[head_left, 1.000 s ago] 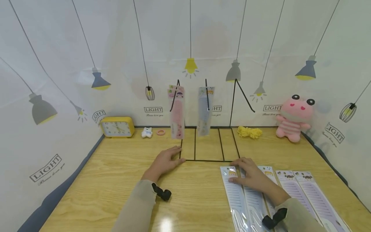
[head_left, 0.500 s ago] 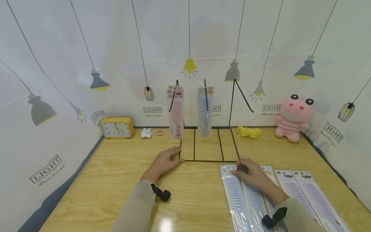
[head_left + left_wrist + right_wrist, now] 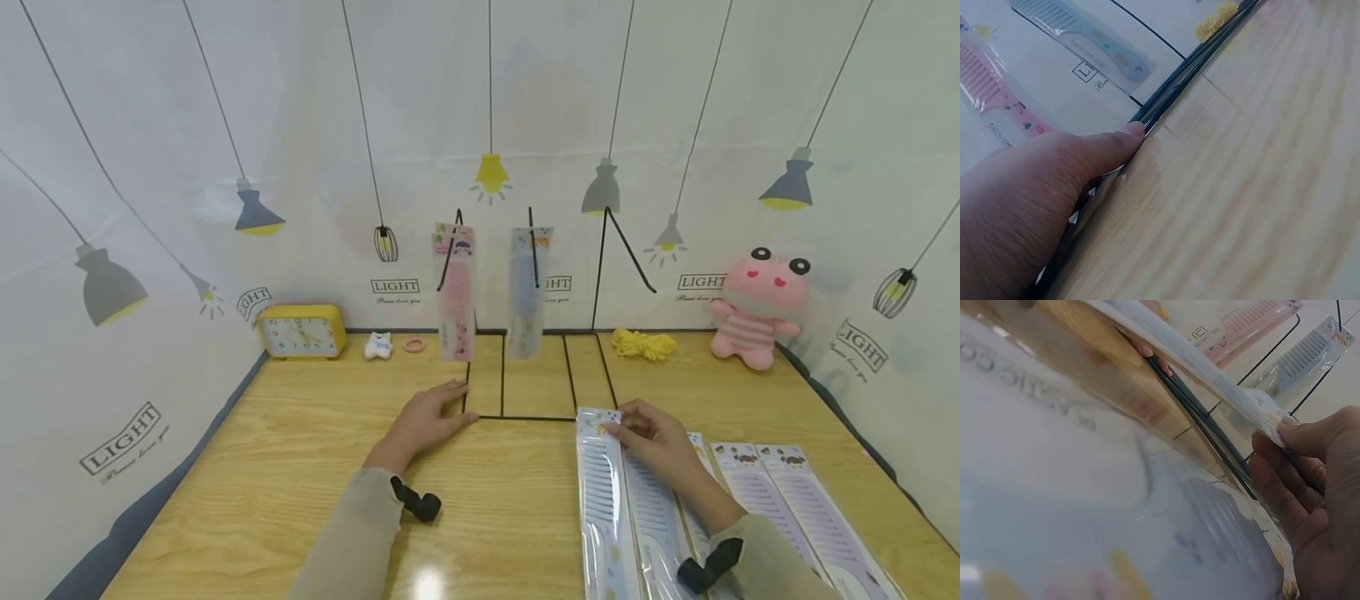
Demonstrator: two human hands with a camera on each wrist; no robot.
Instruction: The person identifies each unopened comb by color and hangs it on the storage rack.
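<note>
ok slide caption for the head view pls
Right hand pinches the top of a packaged blue comb while the left hand touches a black wire rack.

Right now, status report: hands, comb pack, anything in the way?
Right hand pinches blue comb pack, top end off table. Left hand at left front corner of black rack. Nothing seen blocking the pack.

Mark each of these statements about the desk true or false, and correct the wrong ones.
1. The left hand touches the black rack. True.
2. A clock stands just right of the rack. False: yellow string lies there.
3. The right hand pinches a blue comb packet. True.
4. All three hooks hold packets. False: the right hook holds nothing.
5. A pink comb packet hangs left of another blue one. True.
</note>
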